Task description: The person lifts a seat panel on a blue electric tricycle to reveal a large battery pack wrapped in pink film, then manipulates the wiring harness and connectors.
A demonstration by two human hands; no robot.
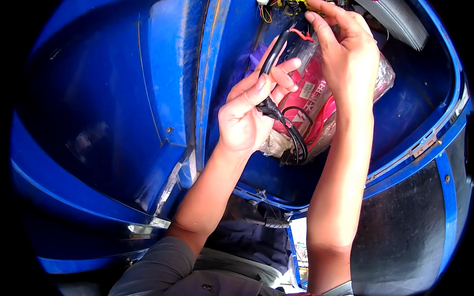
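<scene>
My left hand is raised, palm up, with a black sheathed cable held between thumb and fingers. A short red wire comes out of the cable's upper end. Black tape wraps the cable below my thumb, and thin black leads loop down from it. My right hand reaches to the top edge of the view, thumb and forefinger close together by yellow-wrapped wiring. What lies between those fingertips is unclear. Under both hands sits a red package in clear plastic, bearing writing.
A blue compartment surrounds the package, its metal rim curving along the right. To the left stands a large blue panel. A ribbed metal part juts in at upper right. Purple material lies behind my left hand.
</scene>
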